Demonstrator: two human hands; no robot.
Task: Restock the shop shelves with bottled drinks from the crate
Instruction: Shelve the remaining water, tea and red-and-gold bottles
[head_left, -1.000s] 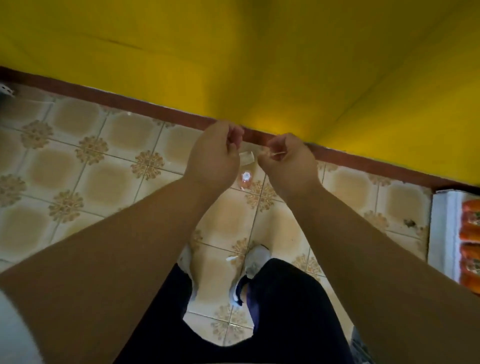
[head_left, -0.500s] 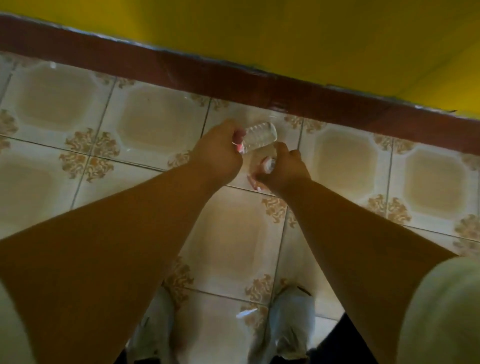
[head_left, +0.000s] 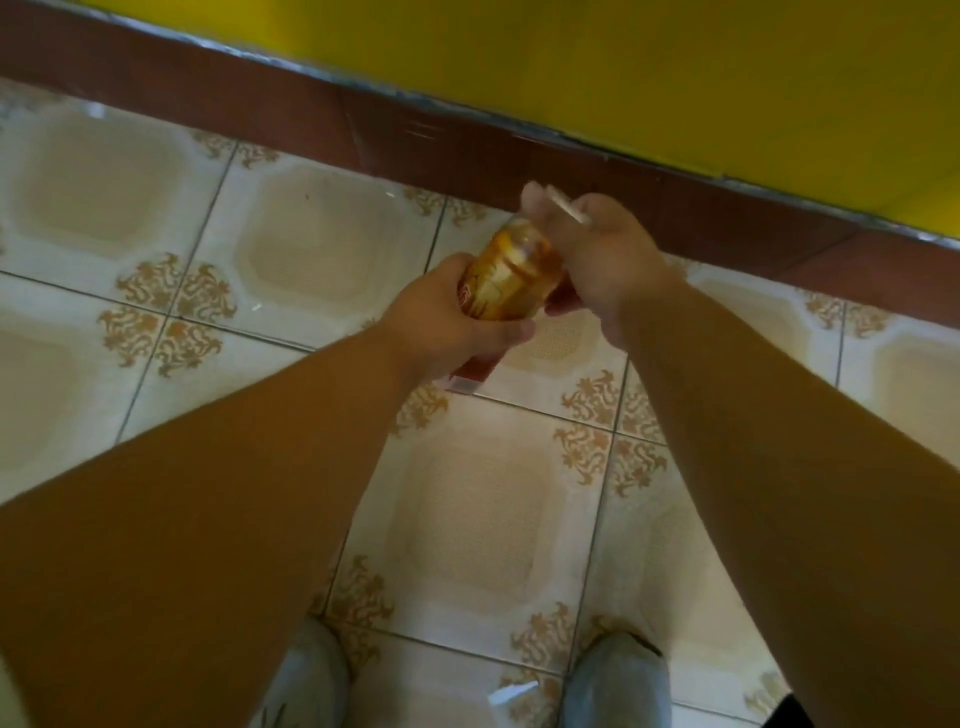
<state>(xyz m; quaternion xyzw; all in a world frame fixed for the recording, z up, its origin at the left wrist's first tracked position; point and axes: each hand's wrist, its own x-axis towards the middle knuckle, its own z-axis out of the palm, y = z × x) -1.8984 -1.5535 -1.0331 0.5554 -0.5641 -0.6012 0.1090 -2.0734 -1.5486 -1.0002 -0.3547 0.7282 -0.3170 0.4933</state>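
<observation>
Glossy cream floor tiles (head_left: 322, 260) with gold floral corners meet a brown skirting (head_left: 260, 109) under a yellow wall (head_left: 623, 67). Both hands grip an amber bottle (head_left: 511, 278) above the floor: left hand (head_left: 447, 322) around its body, right hand (head_left: 597, 260) curled beside it, pinching a thin pale stick (head_left: 569, 210).

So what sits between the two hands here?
In the head view, a bottle of orange drink lies tilted between them: the left hand grips its lower part, the right hand holds its upper end.
</observation>
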